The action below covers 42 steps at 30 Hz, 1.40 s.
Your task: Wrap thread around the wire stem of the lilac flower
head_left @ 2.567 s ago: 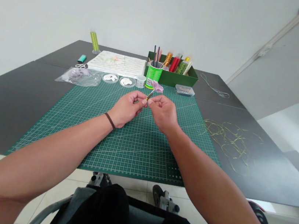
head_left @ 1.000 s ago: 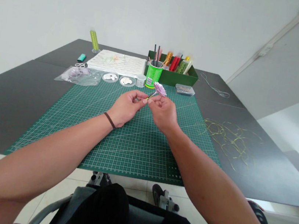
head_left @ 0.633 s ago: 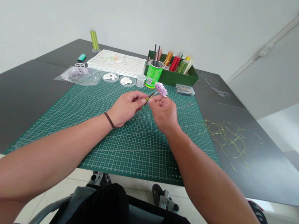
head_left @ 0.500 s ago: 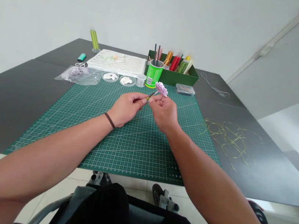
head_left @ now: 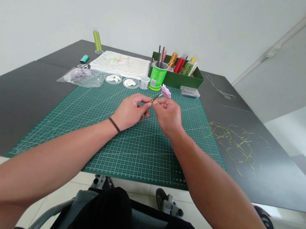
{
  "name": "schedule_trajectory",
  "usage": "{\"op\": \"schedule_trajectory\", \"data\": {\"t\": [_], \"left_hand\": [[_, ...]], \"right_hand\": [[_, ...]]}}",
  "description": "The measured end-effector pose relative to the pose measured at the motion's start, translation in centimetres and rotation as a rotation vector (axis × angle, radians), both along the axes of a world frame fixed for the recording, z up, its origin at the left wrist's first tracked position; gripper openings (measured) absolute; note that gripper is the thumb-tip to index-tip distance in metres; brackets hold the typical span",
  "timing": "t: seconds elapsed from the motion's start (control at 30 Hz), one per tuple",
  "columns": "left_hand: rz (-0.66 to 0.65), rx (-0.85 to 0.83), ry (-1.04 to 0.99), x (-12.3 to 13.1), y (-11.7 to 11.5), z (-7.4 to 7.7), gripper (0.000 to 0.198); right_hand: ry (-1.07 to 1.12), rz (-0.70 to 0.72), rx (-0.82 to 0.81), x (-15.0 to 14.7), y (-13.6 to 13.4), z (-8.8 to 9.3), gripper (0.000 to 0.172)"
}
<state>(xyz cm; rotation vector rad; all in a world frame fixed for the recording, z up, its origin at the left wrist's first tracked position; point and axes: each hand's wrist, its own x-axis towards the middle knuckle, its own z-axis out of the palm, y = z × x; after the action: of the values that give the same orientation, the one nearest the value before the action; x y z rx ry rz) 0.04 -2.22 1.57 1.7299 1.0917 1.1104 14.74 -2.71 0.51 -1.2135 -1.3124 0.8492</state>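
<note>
Your workspace: a green cutting mat (head_left: 141,158) on a dark tabletop (head_left: 7,117).
Ahead stand a green can (head_left: 154,77) of sticks and a green box (head_left: 195,83) of tubes; gold wire (head_left: 234,145) lies loose to your right, scissors (head_left: 83,66) and a plastic bag (head_left: 81,78) to your left.

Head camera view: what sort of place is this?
Most likely a craft workspace. A green cutting mat covers the table, a green box holds tubes of coloured supplies, loose gold wire lies nearby, and a small lilac flower is between the hands.
</note>
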Motion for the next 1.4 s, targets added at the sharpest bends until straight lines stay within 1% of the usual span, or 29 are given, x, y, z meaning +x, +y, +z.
{"op": "schedule_trajectory", "data": {"t": [0.1,0.17,0.23,0.33,0.5,0.83,1.0,1.17,1.4], "left_hand": [[0.002,0.061,-0.023,-0.1,0.35,-0.52,0.016],[-0.029,0.056,-0.036,-0.15,0.58,-0.74,0.019],[-0.05,0.054,-0.046,-0.17,0.68,-0.76,0.021],[-0.057,0.054,-0.058,-0.11,0.56,-0.54,0.019],[-0.035,0.045,-0.06,-0.03,0.28,-0.28,0.021],[0.02,0.041,-0.071,0.11,0.36,-0.45,0.022],[0.02,0.066,-0.058,0.0,0.52,-0.67,0.023],[0.017,0.055,-0.055,-0.03,0.89,-0.96,0.025],[0.037,0.061,-0.043,-0.04,1.03,-0.96,0.024]], "right_hand": [[0.021,0.008,-0.014,-0.05,-0.03,0.11,0.013],[0.023,0.015,-0.005,-0.05,-0.03,0.19,0.013],[0.016,0.019,0.008,-0.05,-0.05,0.26,0.013],[0.018,0.016,0.012,-0.06,-0.11,0.33,0.015],[0.055,0.008,0.011,-0.12,-0.14,0.25,0.015],[0.049,-0.028,0.02,-0.13,-0.13,0.07,0.014],[0.054,-0.009,0.018,-0.19,-0.22,0.22,0.014],[0.052,0.004,0.017,-0.06,-0.28,0.1,0.014],[0.039,0.019,0.044,0.07,-0.33,-0.01,0.015]]}}
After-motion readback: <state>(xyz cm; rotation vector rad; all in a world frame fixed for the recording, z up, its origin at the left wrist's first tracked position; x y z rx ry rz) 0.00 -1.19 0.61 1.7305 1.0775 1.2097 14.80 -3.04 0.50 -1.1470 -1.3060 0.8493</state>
